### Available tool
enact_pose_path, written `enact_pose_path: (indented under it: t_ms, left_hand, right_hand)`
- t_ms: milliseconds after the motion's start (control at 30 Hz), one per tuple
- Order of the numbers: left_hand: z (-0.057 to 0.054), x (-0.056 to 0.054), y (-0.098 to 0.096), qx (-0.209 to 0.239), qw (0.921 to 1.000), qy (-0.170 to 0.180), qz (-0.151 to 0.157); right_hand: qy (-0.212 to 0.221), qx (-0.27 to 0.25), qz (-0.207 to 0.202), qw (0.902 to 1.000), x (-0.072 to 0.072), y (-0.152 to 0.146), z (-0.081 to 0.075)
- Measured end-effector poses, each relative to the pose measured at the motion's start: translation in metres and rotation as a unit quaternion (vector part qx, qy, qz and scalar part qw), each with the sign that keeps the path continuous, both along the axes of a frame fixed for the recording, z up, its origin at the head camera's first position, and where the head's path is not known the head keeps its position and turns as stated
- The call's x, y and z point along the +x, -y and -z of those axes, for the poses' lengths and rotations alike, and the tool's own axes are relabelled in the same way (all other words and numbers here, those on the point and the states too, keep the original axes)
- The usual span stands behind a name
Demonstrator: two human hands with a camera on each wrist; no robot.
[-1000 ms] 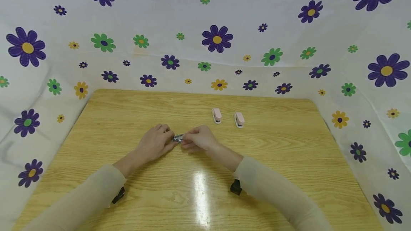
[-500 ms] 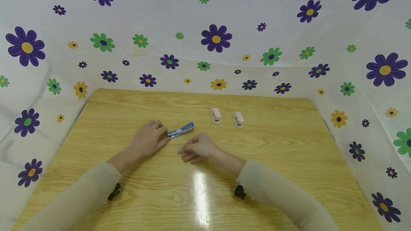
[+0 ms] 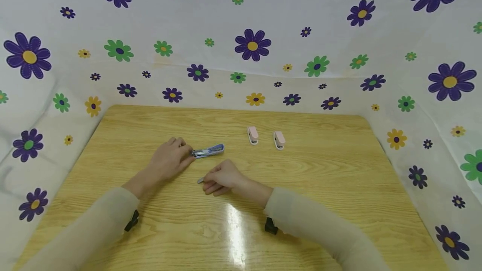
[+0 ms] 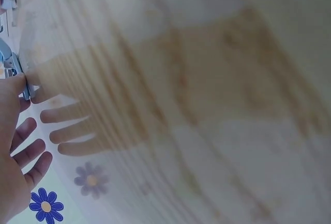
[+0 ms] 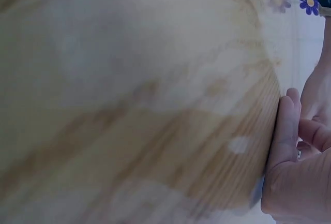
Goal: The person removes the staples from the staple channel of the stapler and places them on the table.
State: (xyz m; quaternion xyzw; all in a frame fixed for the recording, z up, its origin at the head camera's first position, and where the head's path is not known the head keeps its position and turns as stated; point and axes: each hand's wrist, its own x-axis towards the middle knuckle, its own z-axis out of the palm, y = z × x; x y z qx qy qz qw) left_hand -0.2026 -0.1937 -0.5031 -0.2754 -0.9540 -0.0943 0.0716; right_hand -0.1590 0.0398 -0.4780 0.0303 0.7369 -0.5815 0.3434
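Stapler (image 3: pixel 216 149) with blue body is at the tabletop (image 3: pixel 320 170), a little left of its middle; its metal end is pinched by the thumb and fingers of the left hand (image 3: pixel 168 158). Whether it touches the wood, I cannot tell. Right hand (image 3: pixel 224 177) grasps with its fingers a small grey piece (image 3: pixel 201 180), nearer to the person than the stapler. Farther back, one pink-and-white device (image 3: pixel 253 135) and its twin (image 3: pixel 279 139) stand side by side, apart
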Motion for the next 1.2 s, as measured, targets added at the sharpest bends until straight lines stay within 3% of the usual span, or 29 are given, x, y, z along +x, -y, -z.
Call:
enact_pose_path:
  t_ms: [200, 367, 600, 733, 833, 933, 1033, 1200]
  left_hand:
    - [-0.001, -0.002, 0.001, 0.002, 0.9999, 0.010, 0.004]
    - [0.001, -0.002, 0.004, 0.014, 0.9997, 0.020, 0.008]
    - [-0.002, 0.004, 0.002, 0.032, 0.9991, 0.025, -0.006]
    - [-0.010, 0.009, -0.012, 0.048, 0.9983, 0.022, -0.023]
    - [-0.017, 0.013, -0.025, 0.073, 0.9972, 0.005, -0.017]
    - [-0.023, 0.015, -0.042, 0.105, 0.9944, -0.013, 0.005]
    - [-0.029, 0.016, -0.064, 0.134, 0.9907, -0.013, 0.020]
    - [-0.034, 0.021, -0.104, 0.147, 0.9890, 0.012, 0.014]
  right_hand:
    - [0.015, -0.022, 0.043, 0.9987, 0.001, 0.008, 0.002]
    - [0.022, -0.027, 0.039, 0.9986, 0.000, 0.003, 0.003]
    - [0.008, -0.023, 0.044, 0.9987, -0.004, -0.032, -0.003]
    - [-0.005, -0.028, 0.059, 0.9979, -0.006, -0.056, -0.008]
    - [-0.015, -0.030, 0.068, 0.9971, -0.006, -0.073, -0.011]
    - [-0.039, -0.025, 0.069, 0.9965, -0.008, -0.091, -0.012]
    - [-0.089, -0.023, 0.066, 0.9936, -0.013, -0.110, -0.012]
    - [-0.210, -0.006, 0.062, 0.9758, -0.025, -0.137, -0.015]
